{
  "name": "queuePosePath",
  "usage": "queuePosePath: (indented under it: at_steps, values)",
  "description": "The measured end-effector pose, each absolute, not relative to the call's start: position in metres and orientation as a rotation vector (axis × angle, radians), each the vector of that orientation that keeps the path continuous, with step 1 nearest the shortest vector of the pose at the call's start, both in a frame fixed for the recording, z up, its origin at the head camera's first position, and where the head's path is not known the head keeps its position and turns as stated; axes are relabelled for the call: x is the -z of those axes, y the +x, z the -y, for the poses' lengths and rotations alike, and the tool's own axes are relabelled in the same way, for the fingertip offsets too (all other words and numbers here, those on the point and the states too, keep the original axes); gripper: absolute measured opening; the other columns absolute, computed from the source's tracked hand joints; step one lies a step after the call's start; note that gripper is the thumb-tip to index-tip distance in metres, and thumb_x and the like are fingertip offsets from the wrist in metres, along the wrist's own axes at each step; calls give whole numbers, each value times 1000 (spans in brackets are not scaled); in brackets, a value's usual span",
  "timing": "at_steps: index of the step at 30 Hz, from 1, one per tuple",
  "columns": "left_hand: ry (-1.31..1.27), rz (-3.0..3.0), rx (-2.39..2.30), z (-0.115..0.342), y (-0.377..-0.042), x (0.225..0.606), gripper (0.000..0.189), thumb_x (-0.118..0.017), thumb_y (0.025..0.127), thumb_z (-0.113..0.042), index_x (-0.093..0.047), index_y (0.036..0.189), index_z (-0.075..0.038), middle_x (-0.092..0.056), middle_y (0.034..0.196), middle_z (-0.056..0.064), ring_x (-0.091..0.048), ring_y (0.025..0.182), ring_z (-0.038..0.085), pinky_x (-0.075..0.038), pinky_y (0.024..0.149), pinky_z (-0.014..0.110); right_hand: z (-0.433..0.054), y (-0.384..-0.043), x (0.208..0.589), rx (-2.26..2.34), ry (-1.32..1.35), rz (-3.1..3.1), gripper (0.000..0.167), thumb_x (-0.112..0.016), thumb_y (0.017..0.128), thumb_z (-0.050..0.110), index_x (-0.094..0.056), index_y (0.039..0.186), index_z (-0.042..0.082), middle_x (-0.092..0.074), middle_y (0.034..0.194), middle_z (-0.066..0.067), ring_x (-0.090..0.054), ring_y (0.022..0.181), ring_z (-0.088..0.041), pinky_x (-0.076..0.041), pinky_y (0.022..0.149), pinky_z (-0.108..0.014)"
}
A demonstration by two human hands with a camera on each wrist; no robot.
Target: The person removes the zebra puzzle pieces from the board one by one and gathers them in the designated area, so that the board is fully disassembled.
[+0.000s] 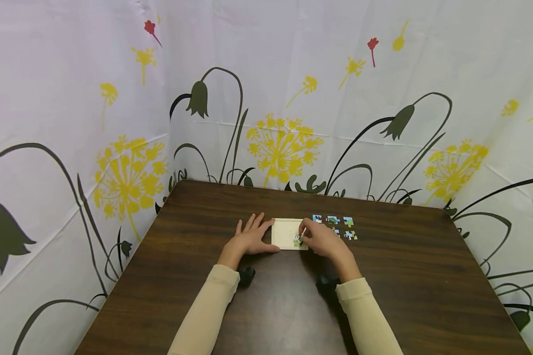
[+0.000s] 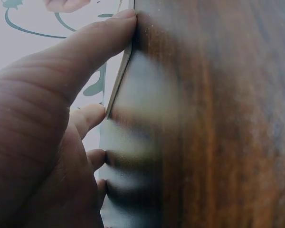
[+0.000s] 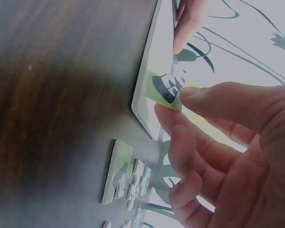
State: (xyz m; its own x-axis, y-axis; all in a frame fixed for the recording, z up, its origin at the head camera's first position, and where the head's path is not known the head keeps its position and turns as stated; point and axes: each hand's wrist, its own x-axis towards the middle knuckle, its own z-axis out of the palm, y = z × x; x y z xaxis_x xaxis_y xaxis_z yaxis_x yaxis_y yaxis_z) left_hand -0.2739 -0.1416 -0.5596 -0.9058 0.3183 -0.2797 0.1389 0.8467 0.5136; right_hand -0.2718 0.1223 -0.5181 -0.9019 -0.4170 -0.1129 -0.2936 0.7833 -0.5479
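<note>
A shallow cream puzzle tray [image 1: 284,232] lies on the dark wooden table. My left hand [image 1: 248,240] is spread at the tray's left end, thumb at the near corner and index finger at the far one; the left wrist view has the thumb on the tray's edge [image 2: 118,85]. My right hand [image 1: 324,241] pinches a jigsaw piece [image 3: 164,88] between thumb and index finger, over the tray's right end. Green, black and white print covers the piece, which is tilted in the right wrist view. Its other fingers are curled.
Several loose jigsaw pieces [image 1: 348,221] lie on the table [image 1: 408,276] to the right of the tray, some partly behind my right hand. One green piece [image 3: 116,173] sits nearest in the right wrist view. A flowered curtain [image 1: 266,88] hangs behind the table's far edge.
</note>
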Motion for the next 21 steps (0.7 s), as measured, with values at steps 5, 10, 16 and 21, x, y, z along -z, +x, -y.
queuePosePath:
  at_steps: [5,10,16,21]
  values:
    - [348,-2672,-704,141,-274,558,104,-75,91,-69,-22,174,-36,2,184,5,9,170,34,14,131,68,-124,-271,519,829,-554,-2739,12,-64,103,6,-63,111,15,-74,103,-8,-62,65,-18,-51,59,-33]
    - [352,-2675,-705,140,-274,557,105,-76,91,-69,-22,174,-35,1,184,6,9,170,34,15,130,69,-124,-271,519,871,-562,-2726,12,-64,104,7,-66,113,15,-76,107,-10,-63,70,-18,-53,61,-33]
    - [361,-2700,-698,140,-274,560,105,-75,91,-69,-23,174,-33,-1,184,8,7,170,35,13,130,70,-132,-268,515,962,-626,-2726,12,-64,106,9,-69,114,15,-74,106,-7,-64,81,-18,-55,71,-35]
    - [366,-2713,-686,140,-272,561,105,-75,91,-70,-23,174,-34,-1,184,7,7,170,35,12,130,70,-148,-264,512,1025,-668,-2734,11,-63,107,11,-71,115,12,-72,110,-6,-65,95,-19,-55,81,-38]
